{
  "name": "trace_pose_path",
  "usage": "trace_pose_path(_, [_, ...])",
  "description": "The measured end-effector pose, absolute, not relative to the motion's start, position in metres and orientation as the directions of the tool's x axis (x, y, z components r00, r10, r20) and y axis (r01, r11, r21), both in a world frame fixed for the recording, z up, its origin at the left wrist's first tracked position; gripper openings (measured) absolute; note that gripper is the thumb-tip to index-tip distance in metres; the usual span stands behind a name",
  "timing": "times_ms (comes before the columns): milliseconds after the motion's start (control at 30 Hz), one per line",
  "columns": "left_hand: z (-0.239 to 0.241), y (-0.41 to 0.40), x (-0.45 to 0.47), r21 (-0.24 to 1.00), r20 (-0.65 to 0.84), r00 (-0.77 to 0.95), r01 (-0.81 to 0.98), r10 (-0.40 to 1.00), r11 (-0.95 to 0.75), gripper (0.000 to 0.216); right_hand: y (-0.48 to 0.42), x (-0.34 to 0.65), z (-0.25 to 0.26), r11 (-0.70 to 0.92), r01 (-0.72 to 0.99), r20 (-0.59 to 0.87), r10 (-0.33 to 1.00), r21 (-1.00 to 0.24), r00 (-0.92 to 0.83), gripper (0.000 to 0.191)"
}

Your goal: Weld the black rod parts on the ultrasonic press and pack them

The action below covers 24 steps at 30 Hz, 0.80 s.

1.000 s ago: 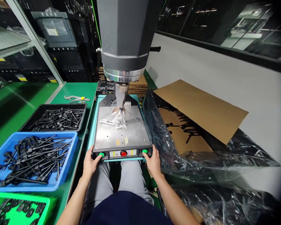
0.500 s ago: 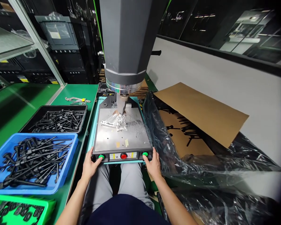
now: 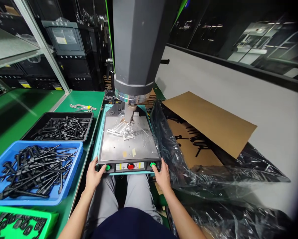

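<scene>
A grey press machine [image 3: 139, 49] stands over a steel base plate [image 3: 129, 147]. Its horn [image 3: 129, 113] is down on a small part wrapped in clear plastic [image 3: 121, 129]. My left hand [image 3: 93, 176] grips the base's front left corner, thumb on the left green button [image 3: 107, 167]. My right hand [image 3: 162, 176] grips the front right corner, thumb on the right green button [image 3: 152, 164]. A red button [image 3: 130, 166] sits between them.
A blue bin [image 3: 32, 172] and a black tray [image 3: 59, 124] of black rod parts sit on the green bench at left, a green bin [image 3: 19, 225] nearer. An open cardboard box lined with black plastic [image 3: 201, 139] is at right.
The press head has come down a little further onto the wrapped part. Both hands stay at the base's front corners with thumbs on the green buttons.
</scene>
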<state>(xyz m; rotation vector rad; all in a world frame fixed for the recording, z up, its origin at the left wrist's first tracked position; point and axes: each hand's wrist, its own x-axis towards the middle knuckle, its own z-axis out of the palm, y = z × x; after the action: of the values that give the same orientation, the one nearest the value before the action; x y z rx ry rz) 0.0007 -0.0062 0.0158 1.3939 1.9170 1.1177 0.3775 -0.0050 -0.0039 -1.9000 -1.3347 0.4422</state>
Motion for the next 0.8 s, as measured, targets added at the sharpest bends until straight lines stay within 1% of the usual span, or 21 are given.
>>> trace_pose_path(67, [0.032,-0.004,0.009,0.846,0.189,-0.379,0.531,0.906,0.046,0.065,-0.008,0.367,0.009,-0.076,0.659,0.278,0.866,-0.749,0.416,0.063])
trace_pose_path(133, [0.051,0.002,0.021,0.880,0.247,-0.361,0.472,0.899,-0.052,0.061,-0.008,0.349,0.026,0.056,0.643,0.363,0.861,-0.764,0.356,0.045])
trace_pose_path(200, [0.068,0.014,0.037,0.940,0.209,-0.286,0.323,0.935,-0.111,0.063,-0.003,0.325,0.042,0.167,0.555,0.337,0.915,-0.815,0.221,0.033])
trace_pose_path(267, [0.081,0.033,0.052,0.978,0.157,-0.176,0.161,0.972,-0.129,0.071,0.010,0.300,0.054,0.220,0.450,0.284,0.955,-0.866,0.080,0.030])
trace_pose_path(367, [0.095,0.068,0.070,0.994,0.110,-0.046,-0.008,0.993,-0.110,0.083,0.044,0.271,0.065,0.283,0.401,0.295,0.955,-0.871,-0.032,0.032])
trace_pose_path(500, [0.111,0.105,0.084,0.989,0.069,-0.006,-0.127,0.998,-0.069,0.089,0.095,0.256,0.069,0.356,0.480,0.396,0.918,-0.802,-0.021,0.042])
trace_pose_path(567, [0.118,0.116,0.087,0.983,0.086,-0.019,-0.164,0.996,-0.088,0.085,0.116,0.255,0.070,0.374,0.542,0.448,0.894,-0.752,0.006,0.048])
trace_pose_path(700, [0.127,0.126,0.090,0.980,0.128,-0.055,-0.145,0.990,-0.135,0.062,0.148,0.257,0.078,0.372,0.619,0.482,0.876,-0.692,0.013,0.058])
trace_pose_path(800, [0.132,0.130,0.092,0.977,0.148,-0.052,-0.144,0.988,-0.154,0.059,0.167,0.257,0.092,0.367,0.628,0.478,0.879,-0.686,0.008,0.058])
